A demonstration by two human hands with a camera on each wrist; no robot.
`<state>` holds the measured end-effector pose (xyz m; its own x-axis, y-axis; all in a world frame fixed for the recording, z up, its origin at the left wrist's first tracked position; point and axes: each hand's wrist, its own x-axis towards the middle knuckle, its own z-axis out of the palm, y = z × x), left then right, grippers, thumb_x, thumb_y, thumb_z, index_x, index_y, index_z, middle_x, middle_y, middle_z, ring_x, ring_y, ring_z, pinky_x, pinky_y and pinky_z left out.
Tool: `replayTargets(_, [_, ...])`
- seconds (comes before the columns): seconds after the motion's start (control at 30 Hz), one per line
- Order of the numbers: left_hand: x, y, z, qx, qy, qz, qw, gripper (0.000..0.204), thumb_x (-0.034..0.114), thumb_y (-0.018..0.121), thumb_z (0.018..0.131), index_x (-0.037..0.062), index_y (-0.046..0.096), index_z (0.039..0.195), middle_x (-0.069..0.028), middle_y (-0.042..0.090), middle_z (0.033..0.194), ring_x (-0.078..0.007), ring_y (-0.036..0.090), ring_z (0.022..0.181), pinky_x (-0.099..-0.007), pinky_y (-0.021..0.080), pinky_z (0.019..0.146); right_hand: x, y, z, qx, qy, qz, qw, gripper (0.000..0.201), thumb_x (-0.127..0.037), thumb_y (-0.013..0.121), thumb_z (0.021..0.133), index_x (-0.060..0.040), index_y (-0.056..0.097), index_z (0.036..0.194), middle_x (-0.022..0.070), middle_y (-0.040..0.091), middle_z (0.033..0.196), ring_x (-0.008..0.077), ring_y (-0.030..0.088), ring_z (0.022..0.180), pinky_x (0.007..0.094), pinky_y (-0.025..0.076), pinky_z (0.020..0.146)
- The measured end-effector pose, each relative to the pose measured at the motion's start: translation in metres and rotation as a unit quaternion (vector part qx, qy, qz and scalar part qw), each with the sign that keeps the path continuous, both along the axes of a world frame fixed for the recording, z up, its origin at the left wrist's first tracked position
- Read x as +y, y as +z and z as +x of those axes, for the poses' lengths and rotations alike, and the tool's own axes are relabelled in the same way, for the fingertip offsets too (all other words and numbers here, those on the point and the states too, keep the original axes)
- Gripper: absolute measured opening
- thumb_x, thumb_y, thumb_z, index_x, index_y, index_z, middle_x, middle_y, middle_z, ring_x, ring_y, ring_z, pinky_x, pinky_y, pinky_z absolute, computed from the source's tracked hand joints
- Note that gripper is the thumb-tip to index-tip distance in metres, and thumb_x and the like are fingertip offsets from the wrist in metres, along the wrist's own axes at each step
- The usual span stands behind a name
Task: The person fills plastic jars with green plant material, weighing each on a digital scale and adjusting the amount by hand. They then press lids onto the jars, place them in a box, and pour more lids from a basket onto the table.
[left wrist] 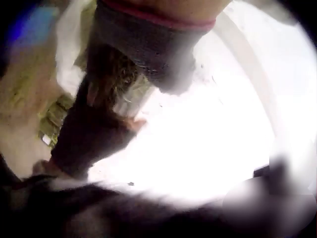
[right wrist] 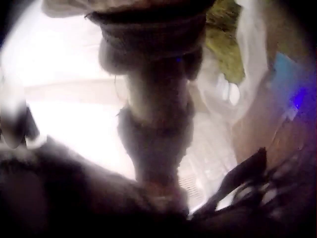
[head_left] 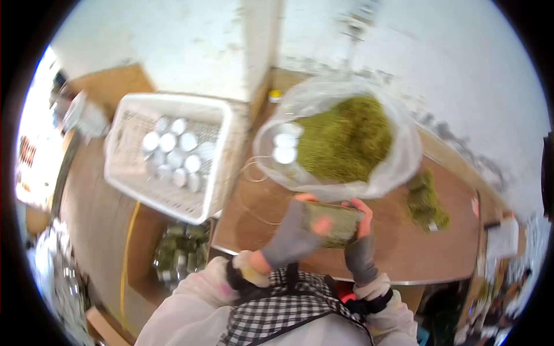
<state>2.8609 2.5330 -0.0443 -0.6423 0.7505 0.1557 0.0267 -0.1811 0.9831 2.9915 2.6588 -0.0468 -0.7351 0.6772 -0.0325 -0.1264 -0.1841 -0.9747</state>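
Both hands, in grey fingerless gloves, hold a clear jar (head_left: 340, 224) packed with dried green plant matter, over the front part of the table. My left hand (head_left: 291, 233) grips its left end, the thumb blurred across the front. On the right end, my right hand (head_left: 361, 245) has its fingers wrapped round the side. Between the gloves in the left wrist view, the jar (left wrist: 132, 98) shows loose strands at one end. The right wrist view has it as a pale cylinder (right wrist: 156, 99). Just beyond the hands stands an open plastic bag (head_left: 407, 147) of dried green strands (head_left: 346, 138).
White lids (head_left: 285, 147) lie inside the bag's left side. A green clump (head_left: 426, 202) lies at right on the brown table (head_left: 404, 248). At left, a white basket (head_left: 167, 101) holds several white-topped pieces, above a cardboard box (head_left: 141, 254) of filled jars (head_left: 182, 254).
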Motion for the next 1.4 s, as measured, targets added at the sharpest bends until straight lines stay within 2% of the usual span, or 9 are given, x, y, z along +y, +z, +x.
replayTargets(0.03, [-0.008,0.005,0.002,0.274,0.077,-0.027,0.958,0.058,0.042,0.070,0.092,0.0047,0.048,0.131,-0.0153,0.054,0.124,-0.0262,0.062,0.111,-0.0403,0.052,0.089,-0.001,0.002,0.003,-0.049,0.079,0.001,0.996,0.075,-0.064,0.039,0.102,-0.0065,0.038,0.150,0.0145,0.049,0.145,0.0319,0.052,0.130,0.0405,0.041,0.110])
replayTargets(0.17, [-0.035,0.004,-0.004,0.318,0.076,-0.158,0.932,0.065,0.043,0.073,0.088,0.0024,0.048,0.132,-0.0201,0.053,0.123,-0.0291,0.061,0.107,-0.0406,0.050,0.089,-0.010,-0.033,-0.011,-0.012,0.163,-0.475,0.865,0.078,-0.069,0.038,0.100,-0.0097,0.036,0.151,0.0129,0.052,0.140,0.0293,0.053,0.129,0.0415,0.050,0.101])
replayTargets(0.43, [-0.202,-0.076,-0.029,-0.040,0.148,-0.309,0.938,0.069,0.048,0.071,0.090,-0.0013,0.048,0.132,-0.0205,0.062,0.114,-0.0314,0.062,0.106,-0.0384,0.050,0.094,0.041,-0.091,0.000,-0.338,0.279,-0.134,0.889,0.068,-0.062,0.041,0.102,-0.0105,0.044,0.145,0.0119,0.055,0.129,0.0238,0.061,0.109,0.0419,0.057,0.085])
replayTargets(0.6, [-0.315,-0.098,-0.026,0.179,0.303,-0.608,0.712,0.076,0.045,0.077,0.084,-0.0028,0.048,0.136,-0.0266,0.061,0.119,-0.0421,0.056,0.116,-0.0486,0.043,0.102,0.053,-0.100,0.015,-0.333,0.192,-0.104,0.917,0.053,-0.053,0.052,0.102,-0.0084,0.057,0.131,0.0047,0.061,0.115,0.0181,0.062,0.101,0.0374,0.054,0.086])
replayTargets(0.73, [-0.278,-0.097,-0.038,0.226,0.171,-0.539,0.793,0.073,0.039,0.076,0.086,-0.0039,0.048,0.138,-0.0274,0.060,0.121,-0.0416,0.056,0.114,-0.0488,0.044,0.100,0.055,-0.096,0.032,-0.214,0.161,-0.064,0.962,0.050,-0.042,0.061,0.101,-0.0085,0.053,0.137,0.0033,0.059,0.115,0.0123,0.058,0.099,0.0298,0.048,0.086])
replayTargets(0.87, [-0.198,-0.117,-0.050,0.012,0.049,-0.354,0.934,0.058,0.033,0.076,0.085,-0.0045,0.058,0.126,-0.0228,0.066,0.112,-0.0354,0.067,0.101,-0.0424,0.053,0.083,0.100,-0.104,0.056,-0.280,-0.006,0.028,0.959,0.073,-0.035,0.076,0.091,-0.0018,0.042,0.146,0.0086,0.058,0.119,0.0145,0.056,0.103,0.0328,0.050,0.085])
replayTargets(1.07, [-0.131,-0.099,-0.051,0.112,-0.053,-0.378,0.917,0.061,0.035,0.075,0.086,-0.0050,0.057,0.129,-0.0229,0.065,0.107,-0.0336,0.066,0.101,-0.0411,0.053,0.085,0.242,-0.147,0.157,-0.339,-0.334,0.187,0.859,0.102,-0.035,0.090,0.071,0.0042,0.036,0.148,0.0227,0.051,0.139,0.0326,0.053,0.126,0.0414,0.047,0.102])
replayTargets(1.2, [-0.109,-0.079,-0.037,0.086,-0.063,-0.426,0.898,0.056,0.032,0.075,0.087,-0.0050,0.058,0.126,-0.0223,0.066,0.103,-0.0331,0.067,0.095,-0.0403,0.054,0.081,0.300,-0.092,0.189,-0.554,-0.360,0.366,0.655,0.114,-0.047,0.088,0.067,0.0011,0.029,0.153,0.0307,0.036,0.151,0.0462,0.038,0.138,0.0503,0.033,0.115])
replayTargets(1.4, [-0.115,-0.096,-0.024,0.117,-0.057,-0.451,0.883,0.050,0.026,0.072,0.090,-0.0055,0.058,0.125,-0.0172,0.068,0.108,-0.0260,0.068,0.093,-0.0358,0.054,0.081,0.373,-0.046,0.175,-0.637,-0.250,0.289,0.669,0.128,-0.059,0.088,0.062,-0.0026,0.024,0.157,0.0235,0.044,0.151,0.0408,0.038,0.141,0.0525,0.030,0.116])
